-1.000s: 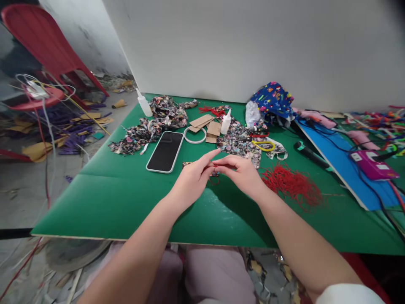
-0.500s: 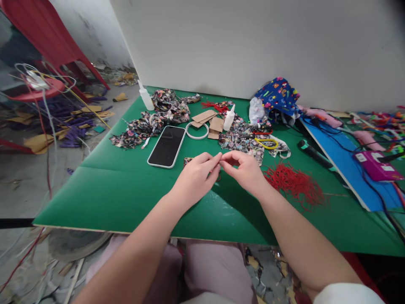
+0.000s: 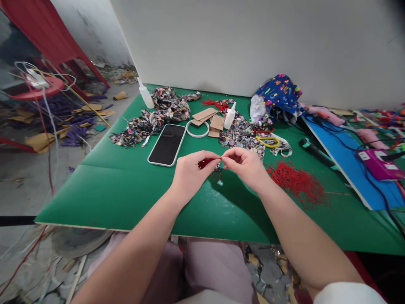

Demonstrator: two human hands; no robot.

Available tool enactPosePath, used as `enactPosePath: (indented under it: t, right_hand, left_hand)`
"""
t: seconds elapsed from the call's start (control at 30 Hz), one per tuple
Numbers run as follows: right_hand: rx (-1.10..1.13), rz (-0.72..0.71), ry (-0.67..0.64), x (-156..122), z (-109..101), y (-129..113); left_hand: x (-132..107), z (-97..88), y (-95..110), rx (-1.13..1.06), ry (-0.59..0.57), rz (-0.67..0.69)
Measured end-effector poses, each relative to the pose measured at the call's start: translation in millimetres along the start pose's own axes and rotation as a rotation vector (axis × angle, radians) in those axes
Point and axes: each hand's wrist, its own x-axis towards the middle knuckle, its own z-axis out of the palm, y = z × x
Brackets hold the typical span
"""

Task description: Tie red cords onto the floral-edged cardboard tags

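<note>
Bare fingertips meet over a red cord near the middle of the green surface.
The left hand (image 3: 191,173) has its grip clamped on the red cord (image 3: 217,175), a loop of which hangs below the fingers, between the hands and the front edge of the surface (image 3: 110,190). The right hand (image 3: 245,166) has thumb and fingertip together against the left's; whether that grip clamps cord too is too small to tell. A heap of red strands (image 3: 295,183) lies beside the right wrist, towards the right edge. Towards the left edge lies a phone (image 3: 167,144); yellow-handled scissors (image 3: 267,141) rest on patterned fabric (image 3: 240,141) towards the back edge, and a white bottle (image 3: 146,97) stands at the back left corner.
</note>
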Motion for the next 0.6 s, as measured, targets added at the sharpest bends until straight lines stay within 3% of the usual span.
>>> enactPosePath:
  t: [0.2, 0.33, 0.4, 0.5, 0.6]
  right_hand:
    - [-0.017, -0.018, 0.004, -0.5, -0.2, -0.7]
    - [-0.107, -0.038, 0.036, 0.1, -4.2, -1.7]
    - [-0.227, -0.080, 0.065, 0.2, -6.3, -2.8]
    - [-0.416, -0.169, 0.061, -0.5, -6.2, -4.1]
    - [-0.495, -0.203, 0.000, -2.0, -2.2, -5.0]
  left_hand:
    - [3.7, -0.4, -0.6, -0.320, -0.075, -0.194]
    - [6.8, -4.9, -3.9, -0.287, -0.134, -0.229]
    - [6.9, -7.0, -6.4, -0.143, -0.144, -0.152]
    - [4.0, -5.3, -9.1, 0.077, -0.129, 0.088]
    - [-0.5, 2.4, -9.5, 0.073, -0.227, 0.180]
